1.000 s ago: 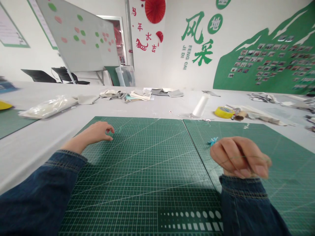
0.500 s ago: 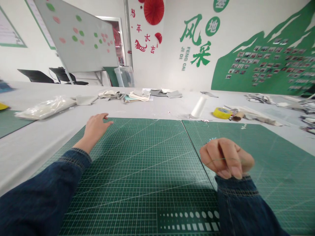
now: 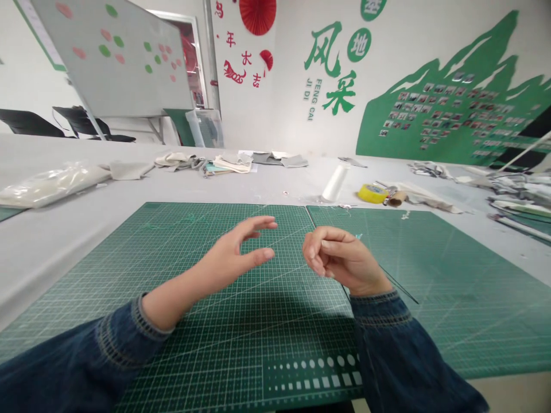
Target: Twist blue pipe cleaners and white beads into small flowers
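My left hand hovers over the gridded green cutting mat, thumb and fingers spread, with nothing between them. Facing it, my right hand is closed above the seam of the two mats, fingertips pinched together. A fine thread crosses its fingers in the earlier picture; now it is too thin to make out. Behind the right wrist a thin dark double line runs over the second mat. A small teal bit shows just beyond the knuckles. Faint green thread scraps lie on the left mat.
A white thread cone, a yellow tape roll and a cardboard tube are behind the mats. Folded cloth pieces lie farther back. A clear plastic bag rests at left, and a cloth pile at right.
My left hand has moved right, toward the middle of the mat. My right hand has shifted left and turned, bringing the hands close together. The view has swung slightly right.
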A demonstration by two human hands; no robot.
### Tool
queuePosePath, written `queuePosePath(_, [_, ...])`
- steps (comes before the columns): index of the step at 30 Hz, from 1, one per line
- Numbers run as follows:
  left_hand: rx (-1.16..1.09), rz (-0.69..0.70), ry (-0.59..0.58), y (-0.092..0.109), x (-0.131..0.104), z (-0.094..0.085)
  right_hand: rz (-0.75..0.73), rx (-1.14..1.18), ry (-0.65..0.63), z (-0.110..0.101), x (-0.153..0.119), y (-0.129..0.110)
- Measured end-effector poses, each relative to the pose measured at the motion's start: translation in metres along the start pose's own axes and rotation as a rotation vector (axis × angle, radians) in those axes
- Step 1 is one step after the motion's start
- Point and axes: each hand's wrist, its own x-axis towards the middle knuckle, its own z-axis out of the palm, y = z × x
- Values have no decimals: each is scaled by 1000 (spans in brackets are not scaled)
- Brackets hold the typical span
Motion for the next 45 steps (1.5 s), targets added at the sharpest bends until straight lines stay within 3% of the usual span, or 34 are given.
queuePosePath(2, [-326, -102, -157, 8, -2, 23, 28, -1, 5, 1, 1, 0])
queuePosePath(4, [-504, -169, -195, 9, -3, 37, 62, -6, 29, 1, 2, 0])
queuePosePath(8, [-639, -276, -201, 3, -2, 41, 138, -37, 84, 0, 5, 2])
queuePosePath(15, [-737, -332, -162, -13, -3, 5, 154, -59, 246, -7, 5, 4])
queuePosePath(21, [-563, -358, -59, -35, -1, -29, 211, -170, 334, -17, 0, -5])
queuePosePath(26, [-455, -393, -4, -39, 0, -53, 183, -153, 377, -23, -3, -9])
queuePosePath(45, [-151, -355, -41, -58, -2, -82, 241, -224, 136, -16, -10, -15])
